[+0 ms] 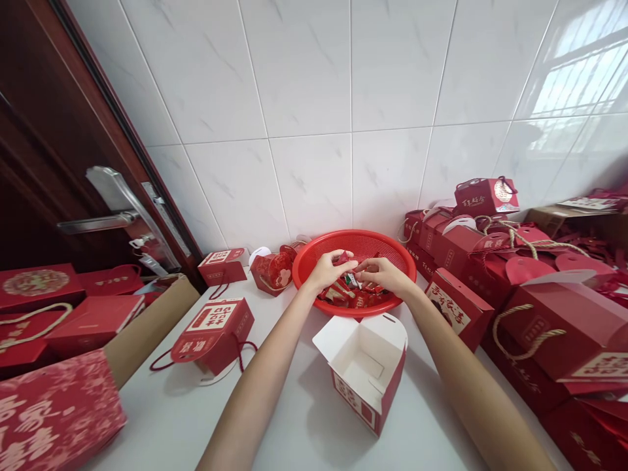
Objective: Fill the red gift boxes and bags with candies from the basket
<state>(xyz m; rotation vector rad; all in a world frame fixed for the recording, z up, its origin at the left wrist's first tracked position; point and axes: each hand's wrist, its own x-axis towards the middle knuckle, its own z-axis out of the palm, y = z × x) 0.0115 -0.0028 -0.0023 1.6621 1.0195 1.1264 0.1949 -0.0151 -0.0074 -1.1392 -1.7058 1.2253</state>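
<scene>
Both hands are over a red plastic basket (305, 261) that holds wrapped candies (338, 296). My left hand (330, 269) has its fingers closed round a small red wrapped candy (345, 257). Just to the right, my right hand (385, 273) is bent over the candies with thumb and fingers drawn together; what they hold, if anything, is too small to make out. An open red box with a white inside (370, 360) stands on the white table between my forearms, in front of the basket. It looks bare inside.
Closed red gift boxes (213, 330) stand left of the basket. Many more (564, 320) are stacked along the right side. A large carton (59, 412) with red boxes is at the lower left, by a dark door (29, 150). A tiled wall (309, 78) rises behind.
</scene>
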